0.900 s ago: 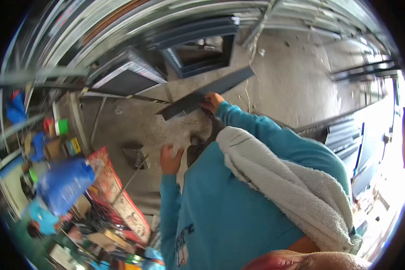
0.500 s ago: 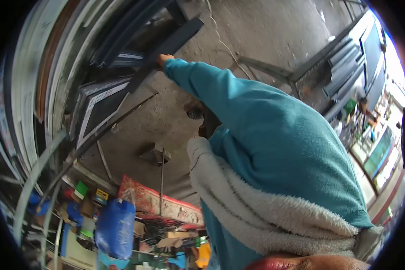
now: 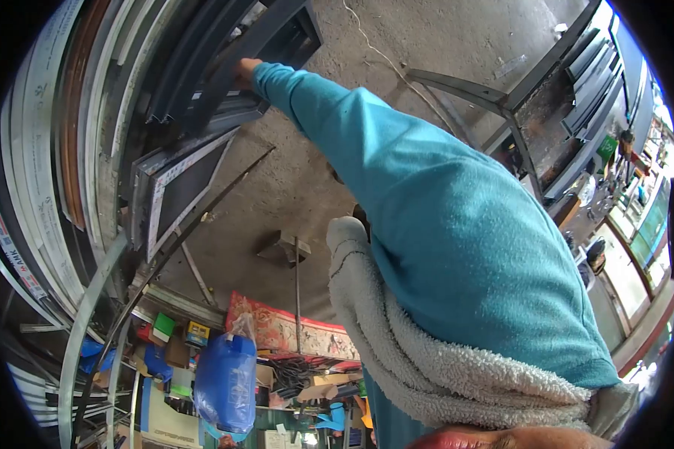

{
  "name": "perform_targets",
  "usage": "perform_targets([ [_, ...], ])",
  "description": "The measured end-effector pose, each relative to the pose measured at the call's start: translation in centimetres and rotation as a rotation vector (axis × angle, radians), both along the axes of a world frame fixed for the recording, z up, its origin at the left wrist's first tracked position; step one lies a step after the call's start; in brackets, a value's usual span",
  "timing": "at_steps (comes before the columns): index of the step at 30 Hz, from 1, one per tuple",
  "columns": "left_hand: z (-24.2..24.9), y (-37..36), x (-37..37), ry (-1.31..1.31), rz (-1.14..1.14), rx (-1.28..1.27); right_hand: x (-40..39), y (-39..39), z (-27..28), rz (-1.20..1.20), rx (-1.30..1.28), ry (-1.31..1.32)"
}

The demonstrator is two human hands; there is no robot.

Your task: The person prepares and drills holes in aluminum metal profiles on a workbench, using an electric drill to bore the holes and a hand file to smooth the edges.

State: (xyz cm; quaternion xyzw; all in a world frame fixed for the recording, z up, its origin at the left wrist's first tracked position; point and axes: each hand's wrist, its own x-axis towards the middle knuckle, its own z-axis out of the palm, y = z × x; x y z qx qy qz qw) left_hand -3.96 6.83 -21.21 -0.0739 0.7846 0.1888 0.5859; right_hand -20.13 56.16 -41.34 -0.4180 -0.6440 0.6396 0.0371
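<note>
Long profiles (image 3: 34, 157): left of the white-edged panel, packed side by side, mostly pale with one brown, bowed by the lens.
White-edged panel (image 3: 189, 179): dark face, pale printed strip along the border, set at a tilt.
Dark bar (image 3: 225, 84): above the white-edged panel, long, flat and slanting, charcoal in colour; in among dark frames, not let go. Whether resting on them or only held against them, cannot tell.
Blue container (image 3: 227, 374): below the white-edged panel, under clear plastic.
Right hand (image 3: 246, 69): above and right of the white-edged panel, arm stretched far out. Fingers closed on the dark bar's near edge, tips hidden.
Patterned carpet (image 3: 277, 320): below and right of the white-edged panel, red along the edge.
Dark frame (image 3: 314, 37): above and right of the white-edged panel, corner showing past the dark bar.
Dark strips (image 3: 590, 82): far right of the white-edged panel, laid roughly parallel.
Left hand: out of view; cannot tell how far open or what held.
</note>
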Motion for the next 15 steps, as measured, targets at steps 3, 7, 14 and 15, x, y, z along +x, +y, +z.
perform_targets([
  [3, 0.4, -2.2, -0.6, 0.016, -0.020, -0.018, -3.3, -1.8, 0.1, -0.579, -0.825, 0.039],
  [7, 0.1, -5.2, -1.9, 0.063, -0.053, 0.009, 2.6, -7.3, 3.0, -0.229, -0.635, 0.144],
  [14, -4.6, -12.3, -5.0, 0.014, -0.173, 0.143, 27.1, -23.8, 9.2, 0.022, -0.122, -0.473],
  [15, -6.0, -12.7, -5.3, -0.011, -0.196, 0.168, 31.8, -26.5, 11.7, -0.023, -0.141, -0.535],
])
